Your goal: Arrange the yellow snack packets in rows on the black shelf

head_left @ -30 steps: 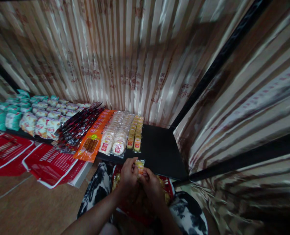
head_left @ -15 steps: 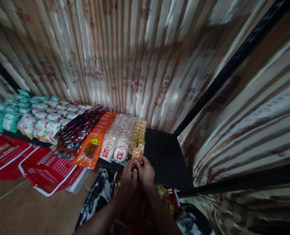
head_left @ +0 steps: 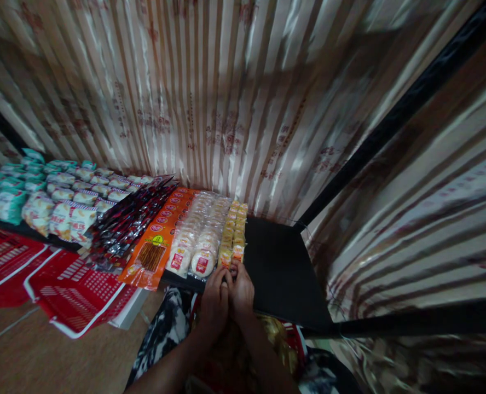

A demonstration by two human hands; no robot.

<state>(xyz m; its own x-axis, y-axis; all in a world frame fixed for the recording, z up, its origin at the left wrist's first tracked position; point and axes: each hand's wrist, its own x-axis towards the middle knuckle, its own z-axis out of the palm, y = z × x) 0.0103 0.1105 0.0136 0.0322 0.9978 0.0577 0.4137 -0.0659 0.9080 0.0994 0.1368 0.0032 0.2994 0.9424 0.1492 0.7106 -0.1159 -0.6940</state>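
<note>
Small yellow snack packets [head_left: 233, 232] stand in two columns on a black shelf [head_left: 282, 265]. At the front of the left column, my left hand [head_left: 214, 298] has its fingertips closed on a yellow snack packet [head_left: 225, 259]. My right hand [head_left: 242, 290] is close against it, fingers bent and touching the lower front of the packets. My fingers partly hide the packets' lower edges. Left of them lie rows of round white crackers [head_left: 202, 264] in clear wrappers.
Further left are an orange snack bag [head_left: 148, 257], dark shiny packs [head_left: 130, 224], white packets [head_left: 79, 219] and green packets [head_left: 11, 203]. Red baskets [head_left: 81, 290] sit on the floor. A basket with gold packets [head_left: 282, 342] is between my legs. A black post [head_left: 349, 158] rises at right.
The yellow packet between my hands has moved back into line with the front of the left column. My hands stay close together, and the view has shifted slightly.
</note>
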